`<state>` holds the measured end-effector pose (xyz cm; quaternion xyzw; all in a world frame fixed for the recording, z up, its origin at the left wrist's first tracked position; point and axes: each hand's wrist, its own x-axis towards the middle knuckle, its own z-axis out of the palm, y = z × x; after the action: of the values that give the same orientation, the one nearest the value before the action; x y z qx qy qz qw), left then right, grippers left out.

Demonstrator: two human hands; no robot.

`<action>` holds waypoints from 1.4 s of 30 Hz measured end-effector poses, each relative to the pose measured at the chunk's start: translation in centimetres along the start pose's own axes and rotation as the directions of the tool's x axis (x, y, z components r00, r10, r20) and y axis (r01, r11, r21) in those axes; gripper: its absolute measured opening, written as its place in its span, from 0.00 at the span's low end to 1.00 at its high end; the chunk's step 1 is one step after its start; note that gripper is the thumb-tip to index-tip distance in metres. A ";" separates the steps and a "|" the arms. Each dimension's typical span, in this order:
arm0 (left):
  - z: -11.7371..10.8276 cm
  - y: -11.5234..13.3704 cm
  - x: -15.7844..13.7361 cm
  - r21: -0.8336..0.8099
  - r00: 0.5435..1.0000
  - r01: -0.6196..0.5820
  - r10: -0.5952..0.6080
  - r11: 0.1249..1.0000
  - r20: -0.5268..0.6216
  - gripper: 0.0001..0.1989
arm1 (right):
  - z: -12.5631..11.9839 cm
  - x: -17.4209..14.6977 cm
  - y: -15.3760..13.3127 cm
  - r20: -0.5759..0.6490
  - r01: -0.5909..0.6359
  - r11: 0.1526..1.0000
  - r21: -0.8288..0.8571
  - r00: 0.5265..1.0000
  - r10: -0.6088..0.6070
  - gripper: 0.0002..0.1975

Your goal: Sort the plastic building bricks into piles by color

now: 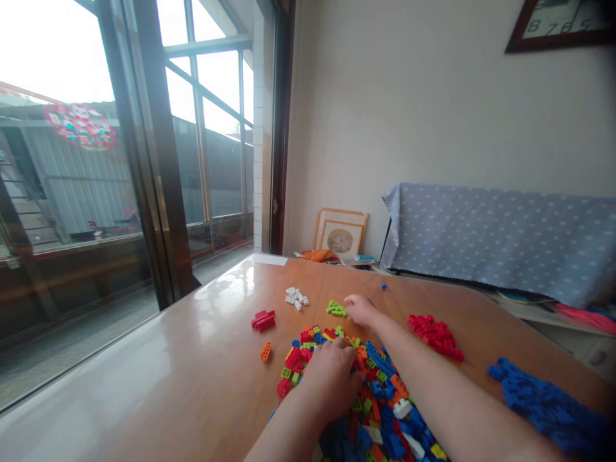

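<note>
My left hand (337,372) rests on a heap of mixed toy building bricks (380,391), its thumb apart from the bent fingers. Its fingertips are partly lost among the bricks. Farther out, my right hand (360,310) reaches to a small group of lime green bricks (335,308). The fingers there are curled in at the group's right edge, and what they hold, if anything, is hidden. The heap mixes red, blue, orange, green, yellow and white pieces.
White bricks (296,298), dark pink bricks (263,320) and an orange brick (266,351) lie left on the wooden table (202,366). Red bricks (436,336) and a large blue pile (548,404) lie right. A small blue piece (384,287) sits near the far edge.
</note>
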<state>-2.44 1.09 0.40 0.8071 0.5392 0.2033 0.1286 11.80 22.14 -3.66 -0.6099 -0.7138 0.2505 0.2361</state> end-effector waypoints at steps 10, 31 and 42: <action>0.1 -0.2 0.1 0.025 0.999 -0.034 0.034 0.999 0.006 0.12 | -6.7 -5.5 4.6 0.268 -0.012 0.999 -0.035 0.963 0.021 0.04; 0.3 -0.2 0.2 0.029 1.000 -0.028 0.027 0.999 0.005 0.11 | -7.9 -8.5 7.2 0.108 -0.103 0.995 0.015 0.989 0.101 0.05; 0.4 -0.5 0.3 0.019 0.999 -0.030 0.030 0.999 0.011 0.13 | -5.3 -2.0 6.7 -0.036 -0.247 0.966 -0.073 0.969 0.245 0.14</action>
<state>-2.59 1.57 -0.14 0.8173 0.5282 0.1959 0.1207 20.52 21.36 -3.99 -0.7057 -0.6385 0.2419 0.1892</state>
